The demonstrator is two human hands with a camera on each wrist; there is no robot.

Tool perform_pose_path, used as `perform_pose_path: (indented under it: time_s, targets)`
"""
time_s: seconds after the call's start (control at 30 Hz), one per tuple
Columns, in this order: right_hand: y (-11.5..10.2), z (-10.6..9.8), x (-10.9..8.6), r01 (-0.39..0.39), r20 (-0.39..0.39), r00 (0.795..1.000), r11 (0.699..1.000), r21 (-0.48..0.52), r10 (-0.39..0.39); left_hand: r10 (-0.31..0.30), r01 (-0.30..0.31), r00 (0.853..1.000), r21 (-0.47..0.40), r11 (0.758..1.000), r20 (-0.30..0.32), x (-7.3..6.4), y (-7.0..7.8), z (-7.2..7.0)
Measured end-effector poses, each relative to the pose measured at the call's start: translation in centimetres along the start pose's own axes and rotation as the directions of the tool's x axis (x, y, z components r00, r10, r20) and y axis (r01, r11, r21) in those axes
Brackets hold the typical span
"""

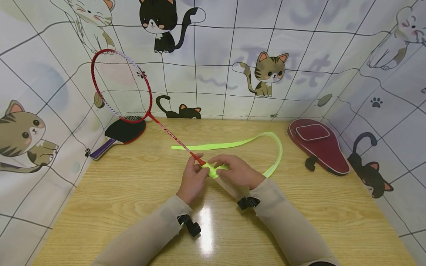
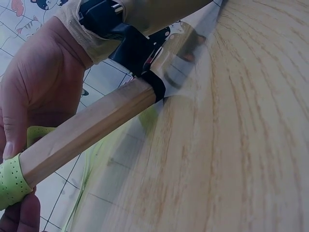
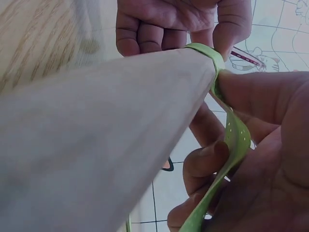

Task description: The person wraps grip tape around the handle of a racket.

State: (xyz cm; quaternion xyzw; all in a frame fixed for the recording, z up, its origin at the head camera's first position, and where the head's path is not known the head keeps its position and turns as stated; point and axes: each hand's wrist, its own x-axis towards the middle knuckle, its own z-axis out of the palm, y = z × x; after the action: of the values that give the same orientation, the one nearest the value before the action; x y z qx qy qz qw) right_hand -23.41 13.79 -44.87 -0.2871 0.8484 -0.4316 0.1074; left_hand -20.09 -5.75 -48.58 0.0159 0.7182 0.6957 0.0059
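Observation:
A red-and-white badminton racket [image 1: 173,136] slants over the table, its strung head up at the left. The bare wooden handle [image 2: 87,123] points toward the person, with a black band at its end. Neon yellow-green perforated grip tape [image 1: 211,170] is wound around the handle's upper end. My left hand [image 1: 193,181] holds the racket there, thumb pressing on the wrapped tape. Just right of it, my right hand [image 1: 241,171] pinches the strip of tape [image 3: 236,135] between thumb and fingers. The loose length [image 1: 229,145] loops across the table behind the hands.
At the back left lies a table tennis paddle [image 1: 124,131] with a black face and purple handle, below the racket head. A dark red paddle case [image 1: 332,151] rests at the right. Cat-printed sheeting [image 1: 213,74] encloses the wooden table [image 1: 133,195] behind and at the sides.

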Motion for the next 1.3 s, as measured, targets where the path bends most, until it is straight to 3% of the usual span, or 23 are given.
perform_pose_path:
  time_s: [0.27,0.53,0.73,1.3]
  targets:
    - [0.03,-0.02,-0.04,-0.007,0.037,0.999,1.000,-0.010,0.007,0.016,-0.016,1.000,-0.016,1.000,0.006,-0.10,-0.02,0.03]
    - [-0.39,0.03,-0.10,-0.023,0.010,1.000,0.999,-0.033,0.023,-0.009,0.009,1.000,0.002,1.000,0.017,-0.22,-0.02,-0.13]
    - [-0.23,0.18,0.04,-0.024,-0.009,1.000,0.999,-0.046,0.023,0.010,-0.011,1.000,0.036,0.999,0.029,-0.20,-0.05,-0.24]
    - [0.34,-0.02,0.11,-0.039,-0.006,0.999,0.999,-0.009,0.039,-0.014,0.014,1.000,0.002,1.000,0.015,0.13,-0.15,-0.14]
